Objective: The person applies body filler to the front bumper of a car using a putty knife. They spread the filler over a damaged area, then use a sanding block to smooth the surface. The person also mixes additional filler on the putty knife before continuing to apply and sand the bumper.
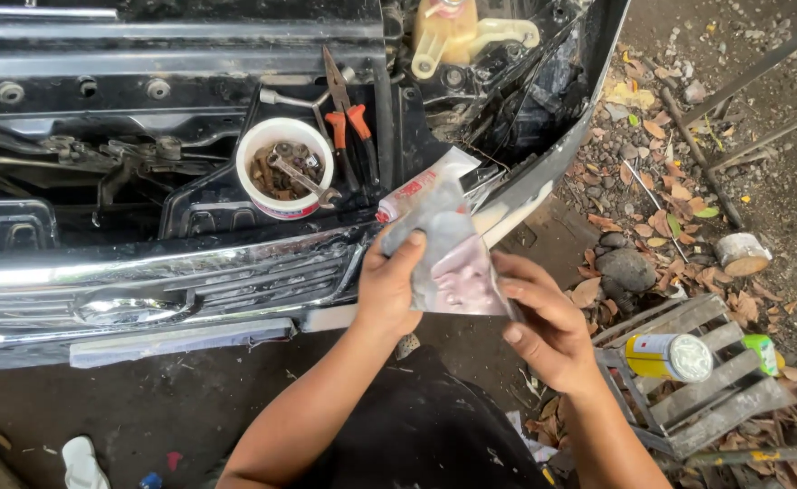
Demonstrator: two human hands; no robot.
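Currently left hand (387, 288) and right hand (543, 328) both pinch the clear plastic bag (448, 258), not visibly opened; pliers (348, 118) and tub of wrenches (284, 167) lie untouched on the car front (145, 281).

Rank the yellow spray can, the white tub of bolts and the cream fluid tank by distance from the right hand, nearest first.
From the right hand, which holds a plastic bag:
1. Yellow spray can, lying on a wooden crate just to the right.
2. White tub of bolts, up left in the engine bay.
3. Cream fluid tank, at the top edge.
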